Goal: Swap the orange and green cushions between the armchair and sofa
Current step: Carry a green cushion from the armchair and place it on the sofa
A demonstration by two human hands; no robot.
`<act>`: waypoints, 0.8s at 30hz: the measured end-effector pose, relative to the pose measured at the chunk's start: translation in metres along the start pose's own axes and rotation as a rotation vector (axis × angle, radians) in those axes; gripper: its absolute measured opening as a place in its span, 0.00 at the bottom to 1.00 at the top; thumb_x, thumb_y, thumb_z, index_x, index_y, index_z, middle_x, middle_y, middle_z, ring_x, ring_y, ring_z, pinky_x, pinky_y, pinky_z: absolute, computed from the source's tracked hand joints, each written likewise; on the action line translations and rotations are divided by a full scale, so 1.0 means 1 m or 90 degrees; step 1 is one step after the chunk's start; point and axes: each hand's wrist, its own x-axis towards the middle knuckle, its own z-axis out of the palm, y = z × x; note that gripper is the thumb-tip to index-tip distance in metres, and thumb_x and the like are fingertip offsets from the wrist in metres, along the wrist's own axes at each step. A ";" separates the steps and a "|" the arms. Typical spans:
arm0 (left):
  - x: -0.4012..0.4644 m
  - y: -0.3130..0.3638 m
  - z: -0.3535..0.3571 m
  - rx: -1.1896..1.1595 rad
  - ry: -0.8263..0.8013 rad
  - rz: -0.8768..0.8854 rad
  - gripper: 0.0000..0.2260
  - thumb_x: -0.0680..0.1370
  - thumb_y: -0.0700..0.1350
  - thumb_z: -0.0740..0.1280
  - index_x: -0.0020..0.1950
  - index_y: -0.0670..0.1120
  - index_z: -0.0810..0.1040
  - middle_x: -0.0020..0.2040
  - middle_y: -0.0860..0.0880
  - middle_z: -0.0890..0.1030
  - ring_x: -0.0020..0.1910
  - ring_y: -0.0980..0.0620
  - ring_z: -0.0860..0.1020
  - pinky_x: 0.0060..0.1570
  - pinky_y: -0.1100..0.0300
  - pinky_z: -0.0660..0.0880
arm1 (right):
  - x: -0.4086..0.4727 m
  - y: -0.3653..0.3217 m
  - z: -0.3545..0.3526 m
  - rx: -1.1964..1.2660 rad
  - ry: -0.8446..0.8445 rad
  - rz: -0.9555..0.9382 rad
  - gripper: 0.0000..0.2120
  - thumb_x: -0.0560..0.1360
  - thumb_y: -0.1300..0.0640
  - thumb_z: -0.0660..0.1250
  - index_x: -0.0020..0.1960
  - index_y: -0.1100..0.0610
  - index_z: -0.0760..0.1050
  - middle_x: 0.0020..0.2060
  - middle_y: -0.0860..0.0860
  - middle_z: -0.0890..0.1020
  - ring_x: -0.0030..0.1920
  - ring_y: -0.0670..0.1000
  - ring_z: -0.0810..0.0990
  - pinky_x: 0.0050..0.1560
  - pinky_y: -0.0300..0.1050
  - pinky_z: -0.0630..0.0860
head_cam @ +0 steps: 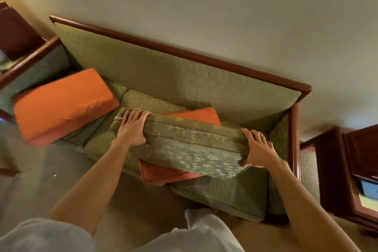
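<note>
I have my left hand [133, 127] clamped over one end of the green cushion [184, 145], fingers curled over its top edge and thumb pressed into its front face. My right hand [258, 149] grips the opposite end the same way, fingers spread along the side panel. The cushion spans the gap between my two hands, tilted with its near edge lower.

Directly beneath my hands, an orange cushion [173, 172] lies flat on the sofa [163, 71] seat, and the green one sits on top of it, covering most of it; only a far corner and the near edge of the orange show. Well off to the left of my left hand, a second orange cushion [61, 102] leans at the sofa's end, half overhanging the seat front. Beyond that, a wooden-framed seat [36, 63] that I take to be the armchair is partly in view.

My worry is friction: if I drag the green cushion rather than lift it clear, I expect it would pull the orange one beneath forward off the seat, since that one already pokes past the front edge. The grip is only at the ends, so a soft cushion may sag in the middle and snag.
</note>
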 end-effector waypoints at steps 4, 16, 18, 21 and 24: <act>0.028 0.027 -0.015 0.073 -0.072 -0.048 0.55 0.59 0.51 0.83 0.78 0.48 0.55 0.77 0.45 0.58 0.79 0.44 0.49 0.77 0.43 0.41 | 0.021 0.039 0.003 0.204 -0.026 -0.031 0.59 0.56 0.47 0.84 0.76 0.45 0.50 0.69 0.52 0.61 0.69 0.59 0.64 0.71 0.59 0.66; 0.034 0.328 0.069 0.148 -0.105 0.252 0.55 0.66 0.55 0.80 0.80 0.43 0.48 0.77 0.37 0.59 0.77 0.36 0.55 0.74 0.32 0.43 | 0.034 0.060 0.024 0.373 0.036 -0.075 0.55 0.53 0.60 0.86 0.72 0.61 0.60 0.59 0.50 0.66 0.57 0.50 0.69 0.62 0.43 0.69; 0.039 0.326 0.070 0.115 -0.089 0.282 0.53 0.63 0.53 0.81 0.79 0.47 0.53 0.72 0.41 0.66 0.73 0.38 0.62 0.74 0.35 0.50 | 0.031 0.063 0.024 0.385 0.057 -0.061 0.53 0.52 0.60 0.85 0.71 0.62 0.63 0.57 0.51 0.68 0.54 0.49 0.71 0.62 0.51 0.72; 0.051 0.318 0.045 0.046 -0.073 0.283 0.54 0.59 0.53 0.83 0.77 0.54 0.55 0.70 0.45 0.70 0.70 0.42 0.67 0.71 0.38 0.58 | 0.029 0.050 -0.011 0.394 0.078 -0.087 0.49 0.54 0.57 0.85 0.69 0.62 0.66 0.53 0.49 0.69 0.51 0.49 0.72 0.57 0.49 0.73; 0.066 0.305 -0.010 -0.070 -0.056 0.275 0.52 0.59 0.54 0.83 0.77 0.57 0.56 0.68 0.48 0.71 0.69 0.44 0.69 0.69 0.40 0.60 | 0.027 0.022 -0.075 0.385 0.143 -0.161 0.43 0.54 0.48 0.81 0.64 0.57 0.70 0.50 0.48 0.71 0.49 0.53 0.76 0.51 0.53 0.75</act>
